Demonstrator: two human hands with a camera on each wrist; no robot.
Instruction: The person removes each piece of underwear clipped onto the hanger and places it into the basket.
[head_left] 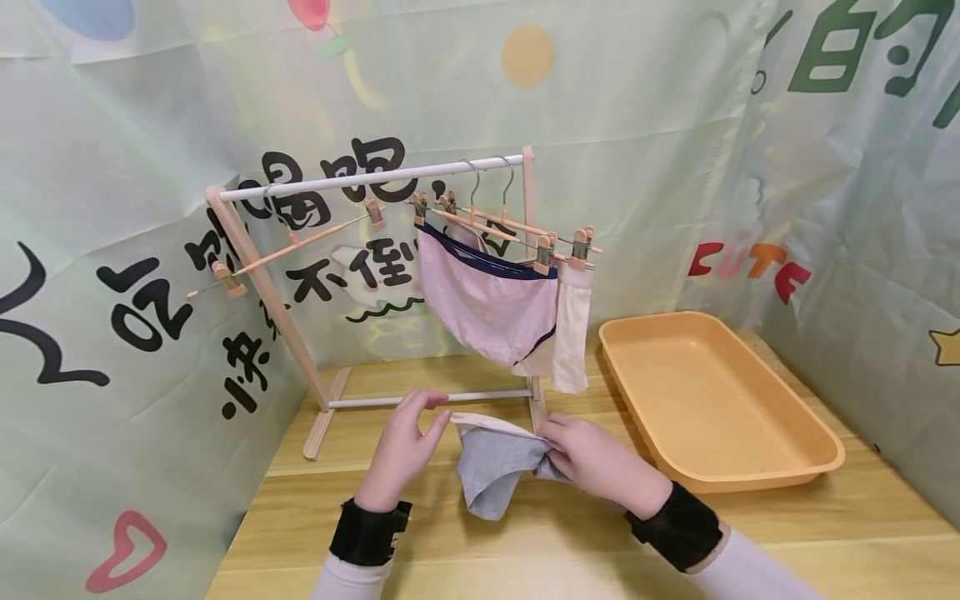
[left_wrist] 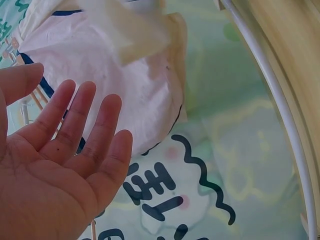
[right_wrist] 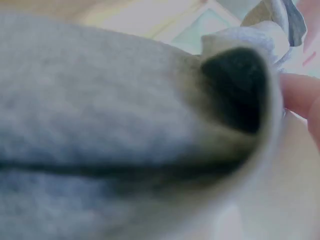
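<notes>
Grey underpants (head_left: pixel 491 467) with a pale waistband hang over the tabletop from my right hand (head_left: pixel 596 458), which pinches them by the right end of the waistband. In the right wrist view the grey cloth (right_wrist: pixel 100 95) fills most of the picture, and only part of a finger (right_wrist: pixel 300 95) shows at its edge. My left hand (head_left: pixel 405 442) is beside the waistband's left end, its thumb tip close to the cloth. The left wrist view shows that hand's palm (left_wrist: pixel 55 175) bare, with the fingers spread and nothing between them.
A small wooden rack (head_left: pixel 367 177) stands behind the hands. Clip hangers on it carry pink underpants (head_left: pixel 487 300) with navy trim and a white sock-like piece (head_left: pixel 572 329). One hanger (head_left: pixel 296 243) at the left bears nothing. A yellow tray (head_left: pixel 712 400) sits at the right.
</notes>
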